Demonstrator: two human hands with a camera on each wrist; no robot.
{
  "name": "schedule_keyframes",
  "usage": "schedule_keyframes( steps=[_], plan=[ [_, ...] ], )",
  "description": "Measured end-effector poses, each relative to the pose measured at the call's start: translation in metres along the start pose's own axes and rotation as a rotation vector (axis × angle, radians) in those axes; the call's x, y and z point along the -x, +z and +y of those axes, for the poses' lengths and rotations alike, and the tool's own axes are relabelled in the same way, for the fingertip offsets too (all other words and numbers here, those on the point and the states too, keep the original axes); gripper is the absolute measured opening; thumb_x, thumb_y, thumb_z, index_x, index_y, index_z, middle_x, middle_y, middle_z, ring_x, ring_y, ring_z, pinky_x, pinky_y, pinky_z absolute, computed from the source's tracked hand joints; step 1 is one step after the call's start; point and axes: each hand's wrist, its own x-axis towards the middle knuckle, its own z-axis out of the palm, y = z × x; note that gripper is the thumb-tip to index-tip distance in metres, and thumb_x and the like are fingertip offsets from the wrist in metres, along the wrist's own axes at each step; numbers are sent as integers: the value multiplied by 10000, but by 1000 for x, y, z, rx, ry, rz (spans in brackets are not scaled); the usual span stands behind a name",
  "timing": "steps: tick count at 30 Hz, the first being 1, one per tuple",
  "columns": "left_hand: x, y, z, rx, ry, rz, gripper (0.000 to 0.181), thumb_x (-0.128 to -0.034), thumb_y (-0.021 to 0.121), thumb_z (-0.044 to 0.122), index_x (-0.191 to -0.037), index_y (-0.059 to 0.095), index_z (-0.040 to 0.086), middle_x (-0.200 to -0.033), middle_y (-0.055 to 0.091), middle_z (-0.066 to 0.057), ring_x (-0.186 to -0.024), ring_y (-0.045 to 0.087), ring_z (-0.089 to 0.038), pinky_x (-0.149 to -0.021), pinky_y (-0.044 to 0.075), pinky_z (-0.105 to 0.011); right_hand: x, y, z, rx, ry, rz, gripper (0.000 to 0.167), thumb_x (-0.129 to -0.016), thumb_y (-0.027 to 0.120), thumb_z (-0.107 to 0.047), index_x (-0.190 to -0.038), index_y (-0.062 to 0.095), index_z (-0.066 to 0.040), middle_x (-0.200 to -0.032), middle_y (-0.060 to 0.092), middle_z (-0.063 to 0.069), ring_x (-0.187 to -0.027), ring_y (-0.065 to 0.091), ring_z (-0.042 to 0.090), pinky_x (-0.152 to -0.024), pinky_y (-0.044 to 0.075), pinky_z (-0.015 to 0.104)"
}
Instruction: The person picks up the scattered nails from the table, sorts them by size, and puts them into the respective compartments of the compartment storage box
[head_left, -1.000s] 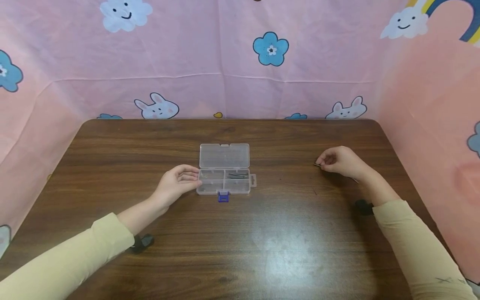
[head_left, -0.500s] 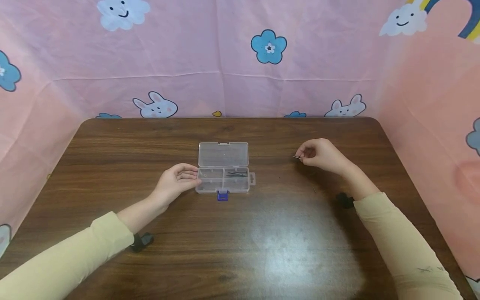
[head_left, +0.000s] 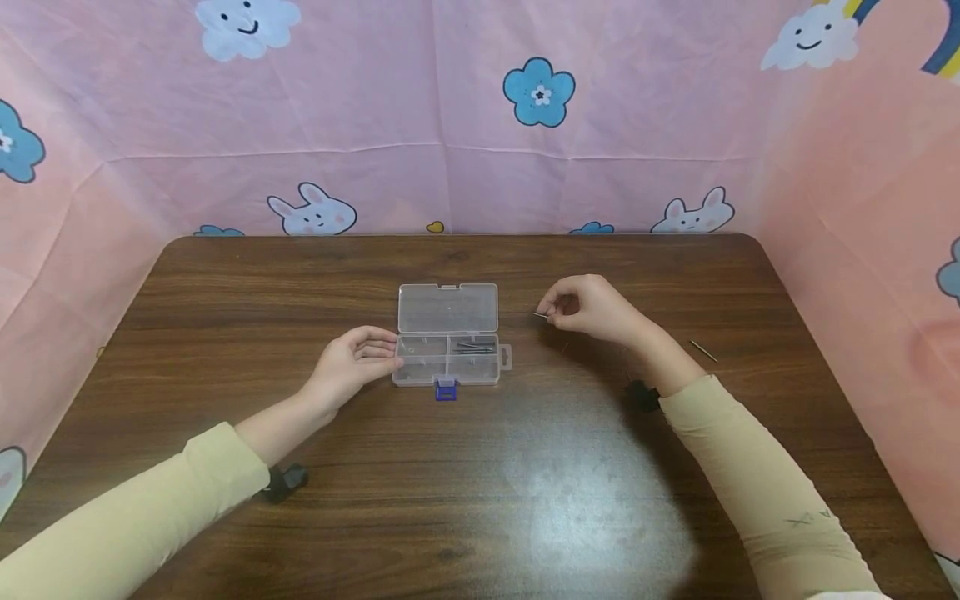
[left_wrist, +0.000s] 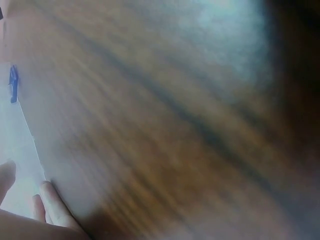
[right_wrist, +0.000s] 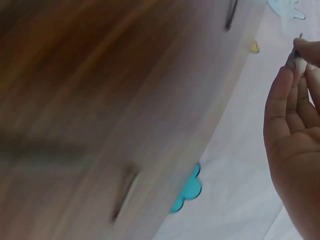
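An open clear plastic compartment box (head_left: 422,371) stands mid-table, its lid (head_left: 448,308) folded back and a blue latch (head_left: 446,391) at its front. My left hand (head_left: 347,367) holds the box's left end, thumb over the rim; the left wrist view shows the fingers (left_wrist: 56,207) at its edge. Several thin metal rods (head_left: 474,347) lie in the back right compartment. Right of the box, my right hand (head_left: 592,308) pinches a thin nail-like metal rod (head_left: 540,315) between thumb and fingers above the table. The right wrist view shows the rod (right_wrist: 294,55) at the fingertips.
Another thin metal rod (head_left: 703,351) lies on the table (head_left: 360,500) to the right. A small tabbed hanger (head_left: 506,357) juts from the box's right side. Pink patterned cloth (head_left: 390,108) walls the back and sides. Blurred thin strips (right_wrist: 125,195) show in the right wrist view.
My right hand has moved left toward the box, carrying the pinched rod. The loose rod on the right now shows fully from behind the wrist. My left hand stays at the box.
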Motion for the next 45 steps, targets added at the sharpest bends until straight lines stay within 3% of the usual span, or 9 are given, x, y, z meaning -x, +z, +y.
schedule_keyframes(
  steps=[6, 15, 31, 45],
  plan=[
    [-1, 0, 0, -10, 0, -4, 495, -961, 784, 109, -1376, 577, -63, -1336, 661, -244, -996, 659, 4, -893, 557, -101, -14, 11, -16, -29, -49, -16, 153, -953, 661, 58, -1031, 786, 19, -1051, 803, 144, -895, 693, 187, -819, 603, 282],
    [-2, 1, 1, -12, -7, -10, 501, -963, 782, 109, -1385, 571, -61, -1345, 655, -243, -1005, 659, -2, -897, 556, -99, -31, 31, -35, -83, -75, -53, 128, -939, 708, 51, -1018, 797, 6, -975, 781, 119, -852, 641, 136, -816, 603, 261],
    [-1, 0, -3, -7, -5, -11, 504, -964, 781, 112, -1389, 571, -58, -1326, 666, -219, -993, 662, 15, -885, 564, -105, -46, 59, -49, 24, -161, -156, 152, -949, 689, 17, -1002, 818, -43, -981, 798, 71, -837, 671, 121, -789, 596, 240],
    [-1, -2, -4, -16, -2, -12, 495, -968, 778, 119, -1386, 576, -55, -1328, 661, -232, -993, 664, 15, -881, 568, -113, -50, 66, -51, 131, -195, -143, 138, -937, 716, -10, -985, 817, -90, -964, 801, 24, -849, 696, 108, -790, 585, 211]
  ],
)
